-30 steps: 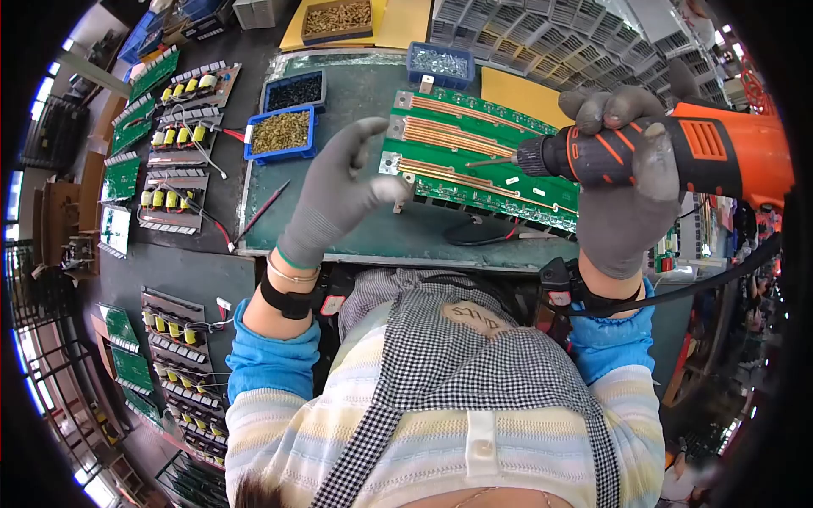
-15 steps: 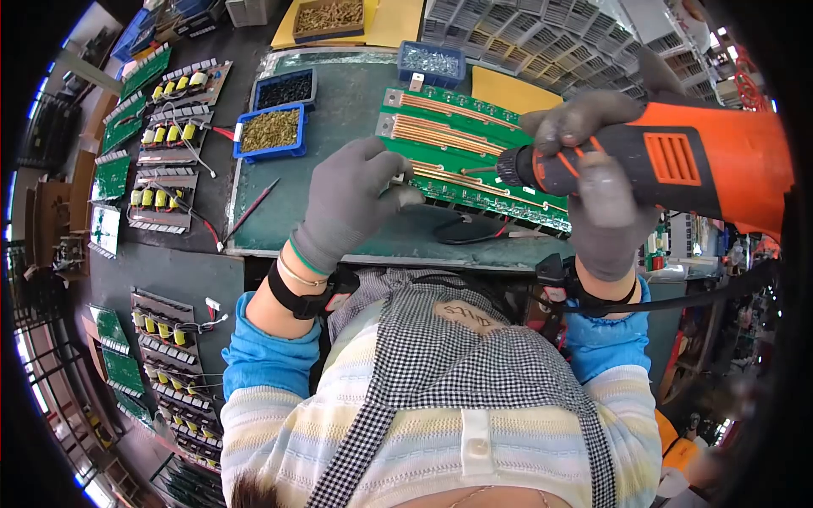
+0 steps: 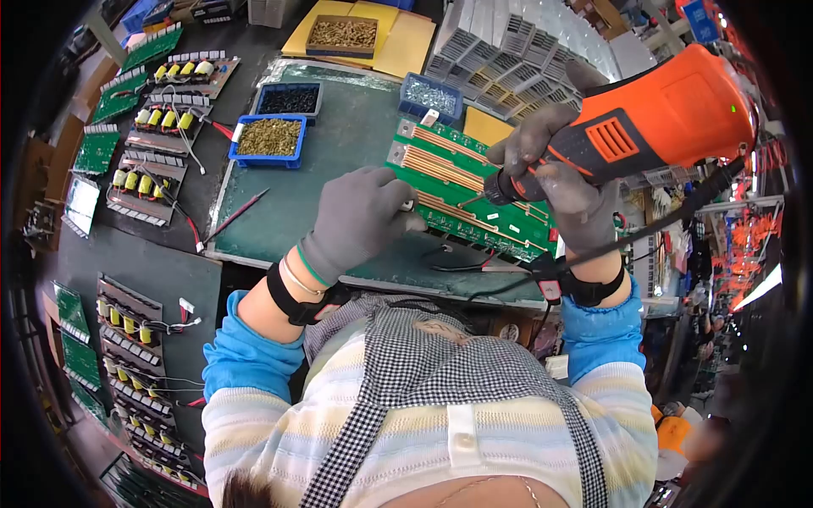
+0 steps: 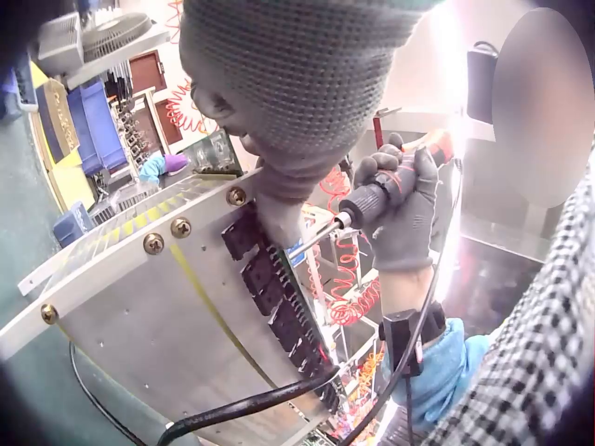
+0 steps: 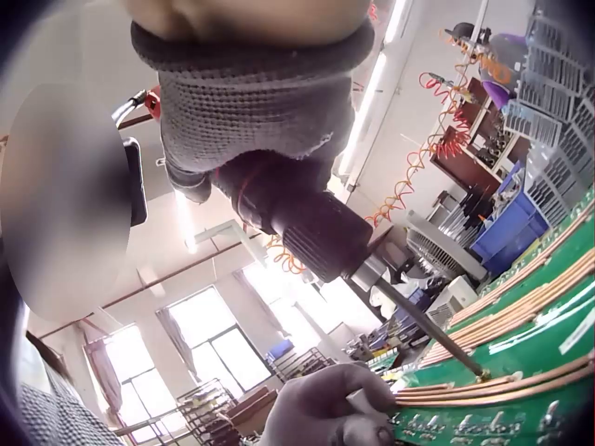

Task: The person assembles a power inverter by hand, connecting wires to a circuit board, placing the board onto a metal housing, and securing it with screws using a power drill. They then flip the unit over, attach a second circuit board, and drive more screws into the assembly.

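An orange-and-black electric screwdriver [image 3: 660,110] is gripped by my gloved right hand [image 3: 566,190], its rear end tilted up. Its long bit [image 5: 428,330] slants down onto a brass screw [image 5: 481,374] beside copper bars on a green circuit board [image 3: 461,224]. Raised copper strips [image 3: 440,165] run along this board. My gloved left hand [image 3: 360,216] grips the board's near left corner, thumb and fingers curled at its edge; the right wrist view shows them right beside the bars. From below, the left wrist view shows a metal plate [image 4: 139,307] with screws under the board.
A blue bin [image 3: 268,161] of brass screws and a bin [image 3: 290,114] of black parts stand left of the board. Behind it are a blue bin [image 3: 411,106] of silver parts and stacked grey metal pieces [image 3: 508,51]. A pen-like tool [image 3: 237,218] lies at left. The screwdriver's cable [image 3: 677,216] hangs low.
My left hand has closed from spread fingers beside the board onto its near left corner. The screwdriver has moved left, its rear end rising. The head view has shifted a little.
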The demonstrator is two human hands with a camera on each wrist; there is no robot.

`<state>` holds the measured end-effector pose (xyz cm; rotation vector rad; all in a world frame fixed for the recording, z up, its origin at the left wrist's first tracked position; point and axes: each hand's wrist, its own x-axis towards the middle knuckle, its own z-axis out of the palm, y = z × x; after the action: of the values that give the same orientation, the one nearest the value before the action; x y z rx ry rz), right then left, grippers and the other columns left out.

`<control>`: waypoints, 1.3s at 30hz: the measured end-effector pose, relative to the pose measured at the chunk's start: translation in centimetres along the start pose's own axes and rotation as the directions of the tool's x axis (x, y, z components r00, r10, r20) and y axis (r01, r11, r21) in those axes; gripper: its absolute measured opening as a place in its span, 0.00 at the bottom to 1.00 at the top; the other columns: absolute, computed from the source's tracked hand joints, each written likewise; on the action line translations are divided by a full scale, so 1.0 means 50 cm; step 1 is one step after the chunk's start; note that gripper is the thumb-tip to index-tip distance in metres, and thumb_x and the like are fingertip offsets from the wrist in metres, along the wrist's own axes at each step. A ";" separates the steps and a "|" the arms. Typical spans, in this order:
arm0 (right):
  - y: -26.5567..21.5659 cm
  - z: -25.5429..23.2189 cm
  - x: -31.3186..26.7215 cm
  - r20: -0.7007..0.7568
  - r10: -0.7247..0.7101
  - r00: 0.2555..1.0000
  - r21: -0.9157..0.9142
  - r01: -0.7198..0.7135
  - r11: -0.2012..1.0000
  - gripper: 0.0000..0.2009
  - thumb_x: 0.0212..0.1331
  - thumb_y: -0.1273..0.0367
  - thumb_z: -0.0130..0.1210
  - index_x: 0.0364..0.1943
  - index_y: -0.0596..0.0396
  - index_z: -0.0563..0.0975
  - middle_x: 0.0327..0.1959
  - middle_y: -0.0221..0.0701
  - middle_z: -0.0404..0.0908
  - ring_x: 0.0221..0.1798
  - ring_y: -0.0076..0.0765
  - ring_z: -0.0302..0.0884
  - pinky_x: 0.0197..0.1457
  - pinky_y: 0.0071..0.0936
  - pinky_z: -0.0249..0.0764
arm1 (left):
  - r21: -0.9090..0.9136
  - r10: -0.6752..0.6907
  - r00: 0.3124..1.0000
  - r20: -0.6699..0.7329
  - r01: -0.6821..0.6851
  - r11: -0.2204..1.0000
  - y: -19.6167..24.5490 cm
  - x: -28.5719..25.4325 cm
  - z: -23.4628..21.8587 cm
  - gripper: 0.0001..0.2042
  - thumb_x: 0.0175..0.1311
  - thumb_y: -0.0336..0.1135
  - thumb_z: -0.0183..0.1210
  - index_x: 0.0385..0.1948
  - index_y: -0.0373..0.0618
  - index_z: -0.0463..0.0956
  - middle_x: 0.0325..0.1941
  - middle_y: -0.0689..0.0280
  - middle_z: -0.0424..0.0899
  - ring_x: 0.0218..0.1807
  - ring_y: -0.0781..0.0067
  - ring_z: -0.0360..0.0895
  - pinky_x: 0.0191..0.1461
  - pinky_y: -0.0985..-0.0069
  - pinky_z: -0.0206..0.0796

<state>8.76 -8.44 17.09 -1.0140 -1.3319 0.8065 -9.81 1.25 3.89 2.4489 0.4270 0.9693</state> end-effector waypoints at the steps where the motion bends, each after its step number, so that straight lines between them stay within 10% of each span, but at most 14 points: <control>1: 0.004 0.000 0.005 -0.005 -0.016 1.000 0.029 0.016 0.999 0.17 0.50 0.75 0.63 0.45 0.60 0.73 0.31 0.29 0.76 0.35 0.28 0.77 0.43 0.34 0.79 | -0.019 0.005 1.000 -0.018 -0.005 1.000 0.001 0.000 -0.001 0.15 0.35 0.42 0.71 0.25 0.48 0.76 0.23 0.65 0.74 0.28 0.59 0.75 0.30 0.66 0.67; 5: 0.020 0.000 0.013 0.010 -0.016 1.000 0.119 0.015 0.993 0.20 0.49 0.74 0.63 0.48 0.60 0.73 0.31 0.29 0.76 0.34 0.29 0.77 0.45 0.38 0.80 | -0.024 0.003 0.997 0.074 -0.001 1.000 -0.013 -0.003 -0.006 0.18 0.39 0.41 0.71 0.33 0.48 0.78 0.29 0.66 0.78 0.32 0.63 0.77 0.33 0.68 0.68; 8: -0.001 0.009 0.016 0.038 -0.015 0.999 0.037 0.014 0.999 0.17 0.50 0.69 0.65 0.42 0.59 0.74 0.30 0.29 0.76 0.31 0.29 0.77 0.47 0.40 0.79 | -0.577 -0.247 0.960 0.128 0.275 0.769 -0.019 -0.012 -0.020 0.18 0.52 0.33 0.66 0.45 0.41 0.74 0.41 0.64 0.78 0.41 0.69 0.78 0.42 0.73 0.72; 11: -0.021 -0.016 -0.005 0.049 -0.045 0.998 0.052 0.042 0.998 0.14 0.53 0.64 0.61 0.37 0.58 0.73 0.31 0.31 0.75 0.30 0.30 0.75 0.53 0.43 0.75 | -0.879 -0.476 0.756 0.449 0.278 -0.386 -0.090 0.006 -0.041 0.19 0.62 0.25 0.54 0.55 0.31 0.66 0.48 0.60 0.74 0.50 0.70 0.75 0.54 0.76 0.72; 12: -0.039 -0.013 -0.009 -0.009 -0.093 0.996 0.128 0.094 0.987 0.14 0.56 0.62 0.58 0.38 0.58 0.72 0.32 0.32 0.74 0.32 0.32 0.75 0.56 0.43 0.73 | -0.853 -0.463 0.750 0.472 0.254 -0.456 -0.102 0.015 -0.044 0.17 0.63 0.20 0.45 0.55 0.26 0.63 0.49 0.56 0.73 0.51 0.67 0.75 0.59 0.77 0.71; 15: -0.064 -0.027 0.001 -0.214 -0.305 0.928 0.118 0.335 0.935 0.18 0.59 0.59 0.53 0.46 0.56 0.70 0.33 0.33 0.73 0.37 0.36 0.73 0.58 0.48 0.69 | -0.829 -0.423 0.745 0.517 0.312 -0.463 -0.078 0.057 -0.047 0.17 0.66 0.22 0.45 0.55 0.26 0.63 0.48 0.56 0.75 0.46 0.66 0.77 0.54 0.78 0.74; 16: -0.064 -0.027 0.003 -0.277 -0.339 0.899 0.105 0.379 0.920 0.19 0.60 0.59 0.53 0.50 0.55 0.68 0.34 0.34 0.73 0.38 0.37 0.73 0.58 0.50 0.69 | -0.832 -0.519 0.651 0.555 0.411 -0.374 -0.052 0.080 -0.051 0.14 0.70 0.28 0.46 0.52 0.28 0.66 0.45 0.58 0.77 0.40 0.73 0.79 0.45 0.84 0.75; 20: -0.038 -0.014 0.011 -0.445 -0.432 0.784 0.056 0.506 0.861 0.30 0.61 0.60 0.52 0.66 0.45 0.54 0.37 0.36 0.73 0.41 0.39 0.74 0.57 0.55 0.70 | -0.710 -0.226 0.675 0.702 0.642 -0.289 -0.066 0.111 -0.034 0.15 0.69 0.41 0.53 0.46 0.38 0.68 0.40 0.66 0.76 0.34 0.87 0.74 0.31 0.94 0.67; 30: -0.005 -0.009 0.024 -0.559 -0.441 0.703 -0.018 0.521 0.853 0.26 0.61 0.61 0.53 0.62 0.46 0.59 0.38 0.37 0.75 0.40 0.39 0.76 0.58 0.58 0.69 | -0.593 0.002 0.701 0.714 0.606 -0.530 -0.069 0.165 0.009 0.18 0.66 0.43 0.56 0.49 0.40 0.66 0.34 0.72 0.68 0.27 0.88 0.60 0.23 0.95 0.56; 36: 0.001 -0.008 0.024 -0.632 -0.382 0.674 0.003 0.495 0.869 0.23 0.62 0.64 0.52 0.60 0.47 0.61 0.37 0.36 0.75 0.40 0.38 0.76 0.58 0.57 0.70 | -0.705 -0.121 0.745 0.656 0.548 -0.451 -0.057 0.166 0.012 0.20 0.67 0.43 0.55 0.50 0.36 0.66 0.33 0.69 0.69 0.25 0.89 0.59 0.23 0.94 0.55; 39: -0.003 0.002 0.023 -0.654 -0.390 0.648 -0.063 0.468 0.882 0.22 0.62 0.64 0.51 0.59 0.48 0.62 0.36 0.35 0.75 0.39 0.37 0.76 0.58 0.56 0.71 | -0.846 -0.205 0.822 0.531 0.499 -0.190 -0.050 0.159 0.022 0.18 0.68 0.42 0.55 0.49 0.35 0.69 0.32 0.67 0.75 0.24 0.89 0.61 0.23 0.93 0.57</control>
<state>8.74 -7.43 17.66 -0.7318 -0.8367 0.1136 -3.72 6.52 6.28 0.7951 0.1444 0.3650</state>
